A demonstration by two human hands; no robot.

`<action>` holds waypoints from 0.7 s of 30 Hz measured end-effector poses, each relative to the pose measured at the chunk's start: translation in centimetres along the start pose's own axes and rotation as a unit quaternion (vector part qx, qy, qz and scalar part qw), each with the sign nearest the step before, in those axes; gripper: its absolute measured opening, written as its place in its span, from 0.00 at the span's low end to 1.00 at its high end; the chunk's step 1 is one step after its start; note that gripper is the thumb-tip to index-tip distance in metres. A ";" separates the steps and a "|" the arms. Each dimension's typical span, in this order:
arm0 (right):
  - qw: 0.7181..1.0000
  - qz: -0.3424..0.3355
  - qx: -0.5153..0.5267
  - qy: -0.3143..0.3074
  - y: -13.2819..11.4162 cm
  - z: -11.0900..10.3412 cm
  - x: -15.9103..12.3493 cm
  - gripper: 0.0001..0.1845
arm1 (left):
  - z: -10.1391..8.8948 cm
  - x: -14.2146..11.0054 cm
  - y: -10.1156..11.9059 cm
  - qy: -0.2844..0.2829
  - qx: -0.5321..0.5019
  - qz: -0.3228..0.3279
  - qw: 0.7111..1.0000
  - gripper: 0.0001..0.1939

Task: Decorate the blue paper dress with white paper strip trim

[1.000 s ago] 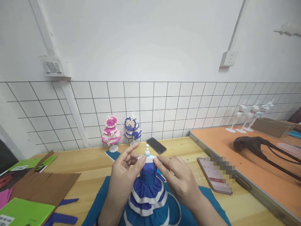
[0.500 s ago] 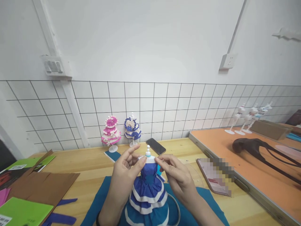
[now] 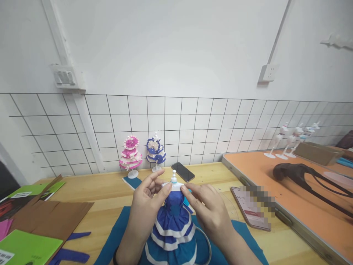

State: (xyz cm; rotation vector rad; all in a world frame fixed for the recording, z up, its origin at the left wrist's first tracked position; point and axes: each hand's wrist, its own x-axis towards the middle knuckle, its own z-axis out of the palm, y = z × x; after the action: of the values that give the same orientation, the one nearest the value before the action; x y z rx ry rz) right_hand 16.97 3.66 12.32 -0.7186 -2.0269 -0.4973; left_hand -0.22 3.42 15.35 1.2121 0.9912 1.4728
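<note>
In front of me stands a small white dress form in a tiered blue and teal dress with white trim. My left hand grips the form's upper edge at the left shoulder, thumb on the front and the other fingers curled behind. At the right shoulder my right hand presses its thumb and fingertips onto the top of the bodice. A teal cloth lies beneath the dress. Behind the right fingers a bit of light blue material shows, partly hidden.
Two decorated mini dress forms, one pink and one navy, stand by the wall. A dark phone and a lit phone lie on the table. Brown sheets are left; an orange board is right.
My right hand has shifted slightly, its fingers spreading a little over the bodice's right edge. The left hand keeps its hold on the shoulder. The dress has barely moved.
</note>
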 end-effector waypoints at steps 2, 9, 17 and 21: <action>0.999 -0.019 -0.034 -0.014 0.0 -0.1 -0.1 0.23 | 0.0 0.0 0.0 0.005 0.000 0.005 1.000 0.24; 0.999 -0.017 -0.041 -0.027 -0.3 -0.1 0.2 0.24 | 0.2 -0.5 -0.1 0.052 0.072 0.038 0.995 0.24; 0.998 0.056 0.008 -0.022 -0.7 -0.2 0.5 0.22 | 1.0 -1.3 0.4 0.111 0.166 0.095 0.975 0.21; 0.997 0.066 0.033 -0.011 -0.6 -0.2 0.4 0.19 | 1.2 -1.4 0.4 0.100 0.168 0.093 0.976 0.21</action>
State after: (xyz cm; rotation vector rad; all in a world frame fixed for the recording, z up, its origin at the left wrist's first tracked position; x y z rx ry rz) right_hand 16.56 3.24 12.68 -0.8142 -1.9922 -0.3464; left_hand 1.01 1.99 15.64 1.4482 1.3329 1.6419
